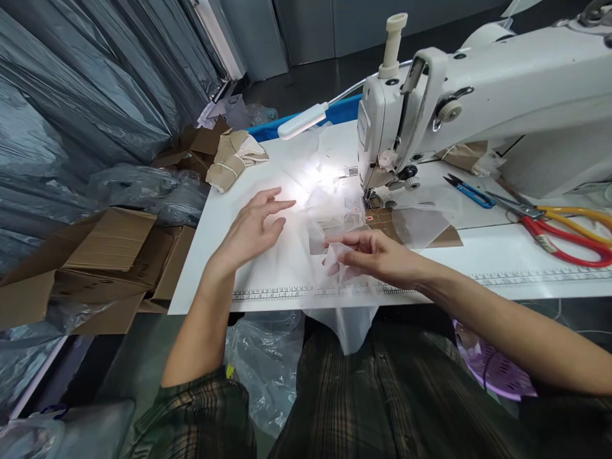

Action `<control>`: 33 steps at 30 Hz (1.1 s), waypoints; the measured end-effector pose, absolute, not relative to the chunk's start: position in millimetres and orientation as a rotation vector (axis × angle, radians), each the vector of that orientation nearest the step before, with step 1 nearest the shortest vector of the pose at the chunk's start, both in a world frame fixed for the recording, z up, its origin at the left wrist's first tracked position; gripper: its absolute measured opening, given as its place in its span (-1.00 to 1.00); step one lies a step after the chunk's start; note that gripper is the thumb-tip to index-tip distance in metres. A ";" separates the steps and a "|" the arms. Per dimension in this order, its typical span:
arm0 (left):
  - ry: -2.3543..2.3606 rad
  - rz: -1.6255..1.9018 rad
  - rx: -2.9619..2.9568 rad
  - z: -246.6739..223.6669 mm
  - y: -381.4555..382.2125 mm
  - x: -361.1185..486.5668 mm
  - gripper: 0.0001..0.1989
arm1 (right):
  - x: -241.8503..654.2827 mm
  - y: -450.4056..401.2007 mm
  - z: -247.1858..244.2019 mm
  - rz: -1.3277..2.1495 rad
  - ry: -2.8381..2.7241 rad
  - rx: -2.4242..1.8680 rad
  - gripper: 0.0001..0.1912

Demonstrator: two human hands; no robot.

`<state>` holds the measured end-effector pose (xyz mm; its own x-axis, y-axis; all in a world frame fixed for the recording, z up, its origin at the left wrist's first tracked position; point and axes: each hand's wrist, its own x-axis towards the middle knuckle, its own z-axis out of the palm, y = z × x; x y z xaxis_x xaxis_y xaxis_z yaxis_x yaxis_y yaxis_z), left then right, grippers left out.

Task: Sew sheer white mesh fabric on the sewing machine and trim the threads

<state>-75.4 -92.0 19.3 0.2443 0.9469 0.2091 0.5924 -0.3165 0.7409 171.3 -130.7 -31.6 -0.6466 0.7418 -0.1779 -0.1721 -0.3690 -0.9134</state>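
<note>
Sheer white fabric lies over the white sewing table and hangs over its front edge. My right hand pinches a fold of this fabric between thumb and fingers, just in front of the needle area. My left hand is over the fabric to the left, fingers stretched and apart, holding nothing. The white sewing machine stands at the right, its presser foot beside the gathered cloth. Bright lamp glare washes out part of the fabric.
Blue thread snips and red-and-yellow-handled scissors lie at the right. A lamp reaches over the table. A tied cloth bundle sits at the back left corner. Cardboard boxes stand left; a purple basket is below.
</note>
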 end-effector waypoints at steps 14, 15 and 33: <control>1.259 0.941 1.355 -34.7 -155.3 -17.3 -0.49 | 191.6 -164.9 -36.5 1.619 -1.683 -0.848 -0.62; 1.271 0.946 1.338 -35.2 -155.1 -16.5 -0.49 | 201.2 -165.6 -35.6 1.495 -1.748 -0.885 -0.65; 1.268 1.096 1.524 -38.6 -143.3 16.5 -0.78 | 370.8 -92.7 -64.9 0.012 -1.878 -1.734 -0.67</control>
